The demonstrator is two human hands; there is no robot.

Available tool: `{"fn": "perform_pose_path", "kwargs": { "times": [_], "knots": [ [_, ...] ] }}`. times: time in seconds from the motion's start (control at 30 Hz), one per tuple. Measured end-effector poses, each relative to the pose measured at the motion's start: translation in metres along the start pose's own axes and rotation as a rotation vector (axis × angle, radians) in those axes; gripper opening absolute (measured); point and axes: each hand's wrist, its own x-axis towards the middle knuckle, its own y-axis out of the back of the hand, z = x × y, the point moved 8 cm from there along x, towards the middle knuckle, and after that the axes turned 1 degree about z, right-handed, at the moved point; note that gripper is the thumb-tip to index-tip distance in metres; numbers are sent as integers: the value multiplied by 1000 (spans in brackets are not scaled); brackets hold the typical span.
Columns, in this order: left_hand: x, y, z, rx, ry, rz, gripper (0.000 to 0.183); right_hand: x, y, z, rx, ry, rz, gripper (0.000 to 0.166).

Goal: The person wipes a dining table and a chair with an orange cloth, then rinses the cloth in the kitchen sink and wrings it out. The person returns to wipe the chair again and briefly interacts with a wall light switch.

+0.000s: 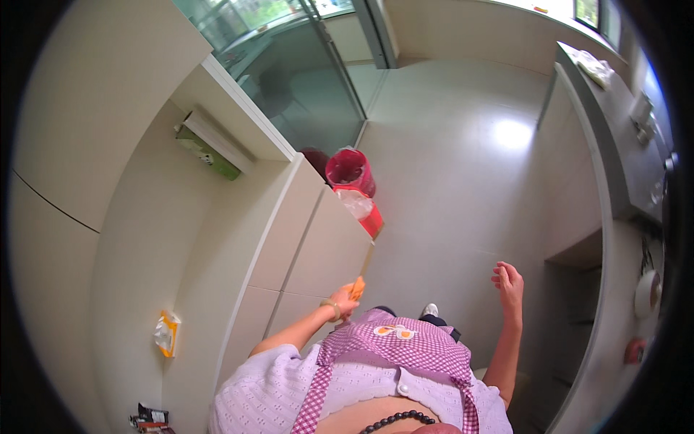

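Observation:
My left hand [345,305], with a bangle at the wrist, is closed on an orange cloth [355,288] beside the pale cabinet doors [331,238]. Part of the cloth is hidden by the fingers. On the other side of my body, my right hand [508,279] hangs over the grey floor with its fingers loosely curled, and no object shows in it. A checked apron [423,342] covers my front, and one white shoe [429,310] shows below it.
A pink waste bin [351,171] and a red lined container [368,217] stand by the cabinet's far end, near a glass sliding door [293,87]. The niche at left holds a green box [209,154] and an orange-white packet [167,333]. A grey-topped counter [612,135] runs along the right.

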Motion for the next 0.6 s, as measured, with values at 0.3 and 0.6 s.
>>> {"fn": "perform_pose_path", "kwargs": {
  "times": [0.3,0.6],
  "knots": [
    [14,-1,-276,147,583,216,56,130,-236,-95,-74,132,-632,31],
    [47,15,-221,-301,584,385,56,214,-477,-219,-134,461,-990,29]
  ]
}}
